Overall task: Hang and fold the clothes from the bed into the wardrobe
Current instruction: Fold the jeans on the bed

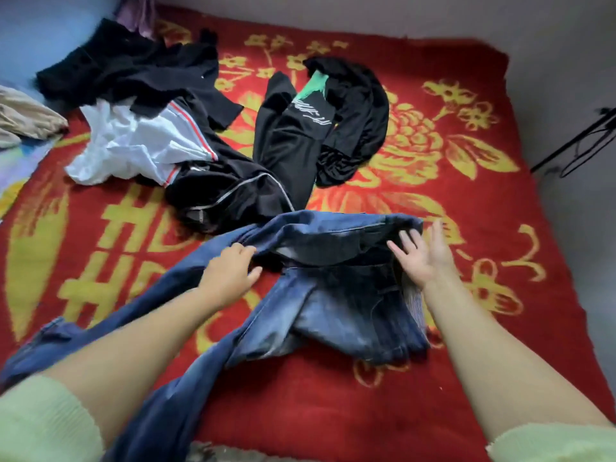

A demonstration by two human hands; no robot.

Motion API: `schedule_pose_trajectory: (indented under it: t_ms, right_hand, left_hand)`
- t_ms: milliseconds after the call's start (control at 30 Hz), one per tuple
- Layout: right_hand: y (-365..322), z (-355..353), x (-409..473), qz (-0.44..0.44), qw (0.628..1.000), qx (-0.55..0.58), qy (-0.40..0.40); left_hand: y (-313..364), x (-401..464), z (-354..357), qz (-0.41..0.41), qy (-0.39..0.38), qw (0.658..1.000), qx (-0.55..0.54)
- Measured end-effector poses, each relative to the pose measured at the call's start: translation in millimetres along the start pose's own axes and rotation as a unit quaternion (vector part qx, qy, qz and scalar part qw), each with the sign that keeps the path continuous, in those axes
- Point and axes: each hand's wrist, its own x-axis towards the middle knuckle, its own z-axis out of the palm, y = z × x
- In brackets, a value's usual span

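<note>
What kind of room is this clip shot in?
Most likely a bedroom: a bed under a red floral blanket fills the view, strewn with loose clothes, including blue jeans and a white shirt.

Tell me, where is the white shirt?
In the head view, the white shirt lies crumpled on the left of the red blanket, under the black clothes pile, beyond the jeans.
</note>
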Motion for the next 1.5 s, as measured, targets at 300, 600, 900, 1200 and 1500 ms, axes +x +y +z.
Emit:
schedule_pose_trajectory:
  t_ms: [300,600,900,1200,1500]
  right_hand:
    - [101.1,-131.7,59.5,0.049,0.701,-0.688,0.178]
    - [63.8,-136.3,59.4,-0.058,0.468,-0.878,0.086]
    - [-69.4,-194.5,43.7,-0.06,0.347,-0.907,0.232]
    - [65.0,-127.8,46.4,-0.263,0.406,-0.873,-0.063]
    - [183.9,24.0,68.4,-0.184,0.27,-0.92,-0.217]
  left_hand:
    - [1.7,-43.8,127.2,-0.071,-0.231,0.97,0.019]
    - [-40.2,-21.9,99.4,-0.109,-0.074,0.981,-0.144]
    - [79.2,71.5,71.4,0.007,-0.08,0.951,-0.297]
    - [0.0,-55.1,118.8,-0.112,-0.123,0.972,-0.164]
    - [-99.8,-38.5,102.7,-0.134,-0.178,0.974,0.037]
